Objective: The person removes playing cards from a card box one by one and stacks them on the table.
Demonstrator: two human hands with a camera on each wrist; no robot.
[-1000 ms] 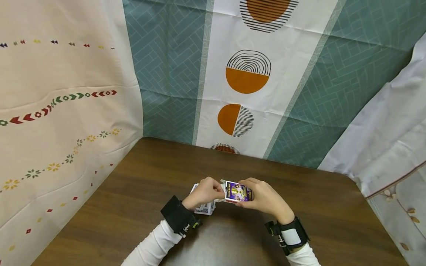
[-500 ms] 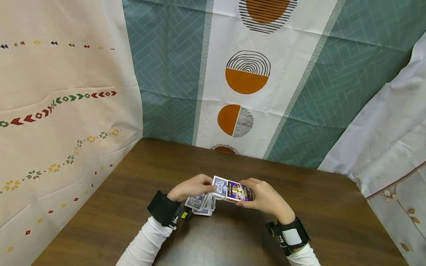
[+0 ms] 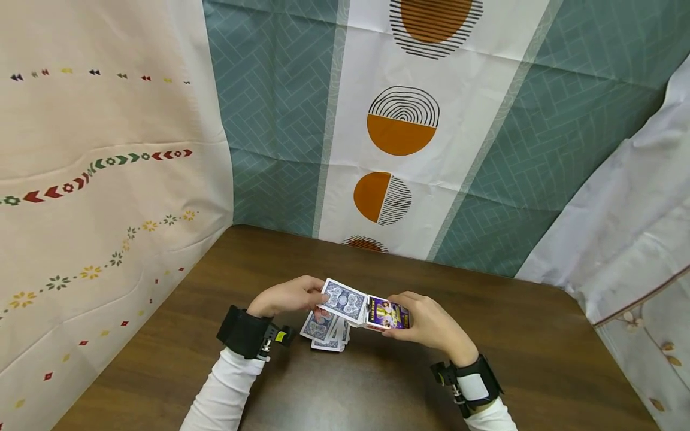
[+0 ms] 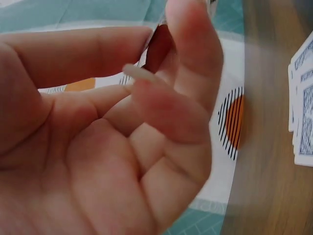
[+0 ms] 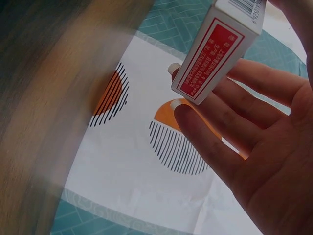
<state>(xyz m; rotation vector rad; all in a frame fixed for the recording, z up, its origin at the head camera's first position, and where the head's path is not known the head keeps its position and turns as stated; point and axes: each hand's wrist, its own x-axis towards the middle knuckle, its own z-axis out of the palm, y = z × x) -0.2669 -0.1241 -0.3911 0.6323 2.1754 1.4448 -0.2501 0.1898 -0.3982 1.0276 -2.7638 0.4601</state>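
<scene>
In the head view my left hand (image 3: 288, 297) pinches a blue-backed playing card (image 3: 345, 300) by its left end. The card's right end lies against the open end of a purple card box (image 3: 389, 314); whether any of it is still inside I cannot tell. My right hand (image 3: 431, 320) grips the box by its far end. The right wrist view shows the box's white and red side (image 5: 212, 58) between thumb and fingers. Below the left hand, a loose pile of blue-backed cards (image 3: 327, 332) lies on the table, its edge also visible in the left wrist view.
The brown wooden table (image 3: 356, 389) extends around both hands. A patterned teal and white cloth (image 3: 280, 120) hangs behind it. Cream cloth (image 3: 108, 209) borders the left side, and white cloth (image 3: 636, 215) the right.
My left hand has moved left, drawing the blue-backed card out from the box's open end. The pile below has come into fuller view. My right hand and the box have stayed almost still.
</scene>
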